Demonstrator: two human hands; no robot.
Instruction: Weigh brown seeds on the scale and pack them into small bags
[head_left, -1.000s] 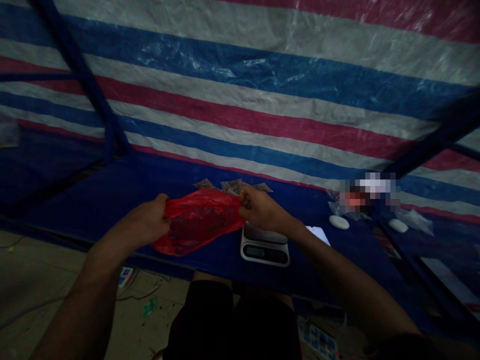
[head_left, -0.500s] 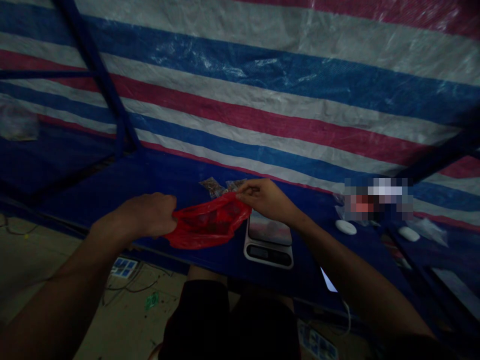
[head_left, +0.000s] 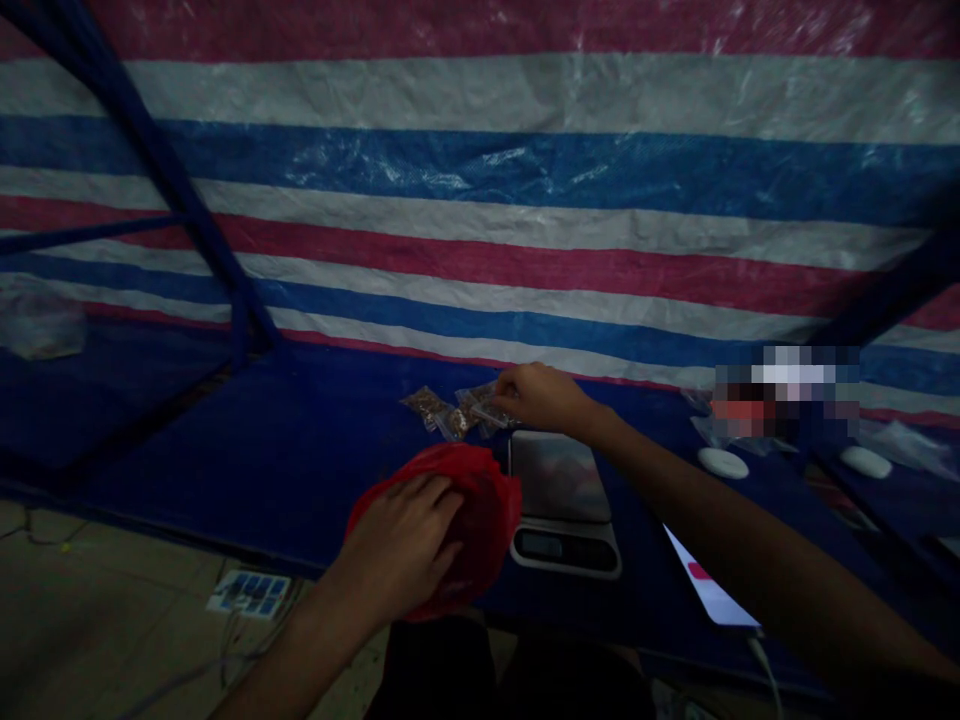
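My left hand (head_left: 409,535) is at the mouth of a red plastic bag (head_left: 480,530), its fingers curled over the rim and gripping it. The bag hangs open at the table's front edge, and its bottom is hidden. At the back of the table my right hand (head_left: 540,398) pinches a small clear zip bag (head_left: 491,412) at the right end of a group. Several such bags with brown contents lie there, one packet (head_left: 426,405) farthest left. Just right of the red bag sits a kitchen scale (head_left: 562,478) with nothing on its plate.
A lit phone (head_left: 712,580) with a white cable lies under my right forearm. Two white oval objects, one here (head_left: 723,463), rest on the right. Striped sheeting (head_left: 480,180) backs the blue table (head_left: 300,430). A blue frame post (head_left: 161,180) slants at left.
My right hand has let go of the red bag's rim and taken hold of a small zip bag. My left hand has moved right and over the red bag's mouth.
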